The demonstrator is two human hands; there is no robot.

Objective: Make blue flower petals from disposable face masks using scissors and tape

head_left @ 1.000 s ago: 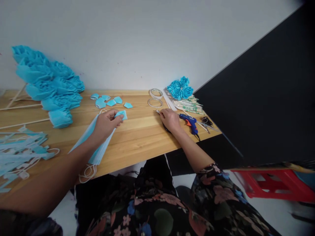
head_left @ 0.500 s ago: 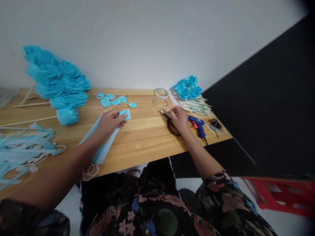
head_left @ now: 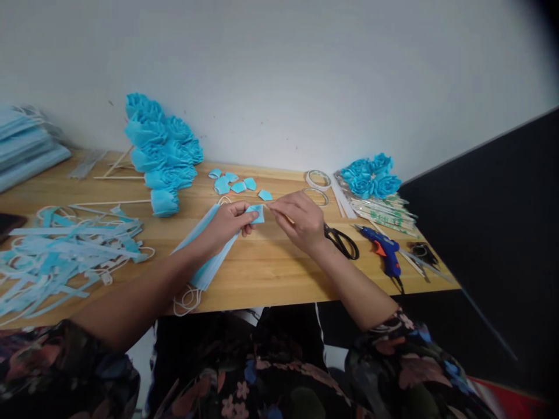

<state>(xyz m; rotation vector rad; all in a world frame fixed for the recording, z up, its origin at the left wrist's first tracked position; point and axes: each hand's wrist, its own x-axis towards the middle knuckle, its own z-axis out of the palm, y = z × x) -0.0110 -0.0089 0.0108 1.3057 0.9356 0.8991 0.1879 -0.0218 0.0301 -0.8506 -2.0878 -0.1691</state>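
Observation:
My left hand [head_left: 229, 226] is closed, pinching a small blue piece of mask fabric [head_left: 258, 213] between thumb and fingers. Just to its right my right hand [head_left: 299, 218] has its fingertips pressed together close to the fabric's edge; a thin light sliver shows at the tips, too small to name. Under my left hand and forearm lies a stack of blue face masks [head_left: 209, 269] with white ear loops. Several cut fabric petals [head_left: 239, 187] are scattered beyond my hands. Black-handled scissors [head_left: 347, 243] lie beside my right wrist, partly hidden by it.
A blue glue gun [head_left: 384, 244] rests at the right, near wrapped sticks [head_left: 386, 210] with blue fabric flowers [head_left: 370, 176] on top. Tape rolls [head_left: 318, 180] lie at the back. Stemmed blue flowers [head_left: 163, 148] and a heap of mask strips [head_left: 65, 256] occupy the left.
My right hand has moved left from beside the scissors to the blue fabric piece in my left hand. The view has shifted left, showing more masks at the far left.

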